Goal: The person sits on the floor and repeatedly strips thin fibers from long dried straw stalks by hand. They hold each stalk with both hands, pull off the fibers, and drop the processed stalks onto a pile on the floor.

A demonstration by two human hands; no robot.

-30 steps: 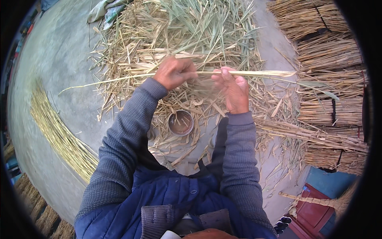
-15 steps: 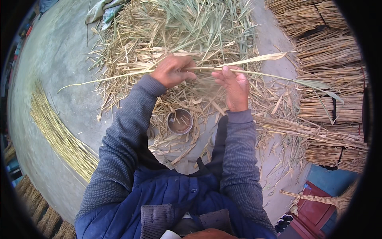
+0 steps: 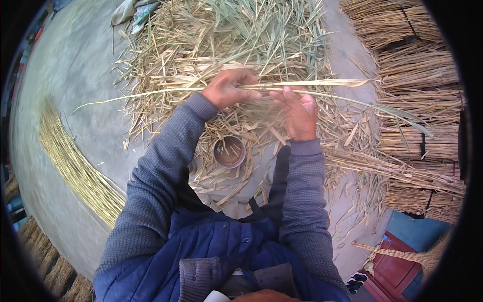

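Observation:
A long, thin reed stalk (image 3: 151,92) runs crosswise in front of me. My left hand (image 3: 230,89) is closed around its middle, fingers curled and thumb along it. My right hand (image 3: 298,117) pinches the stalk just to the right, thumb and fingertips against it, palm partly turned up. A pale dry leaf (image 3: 332,82) sticks out rightward above the stalk, and greenish leaves (image 3: 402,114) droop at its right tip. The gap between my hands is small. Beneath them spreads a heap of stripped leaves (image 3: 201,45).
A round bowl (image 3: 229,152) with bits of stalk in it stands between my legs. Cleaned stalks (image 3: 75,166) lie on the concrete floor (image 3: 90,75) at left. Tied reed bundles (image 3: 417,65) line the right side, with loose stalks (image 3: 382,166), a broom (image 3: 392,250) and a red object (image 3: 395,269) lower down.
My left hand has slid rightward along the stalk, closer to my right hand. The dry leaf now lies flatter and reaches a little farther right. My right hand has barely moved.

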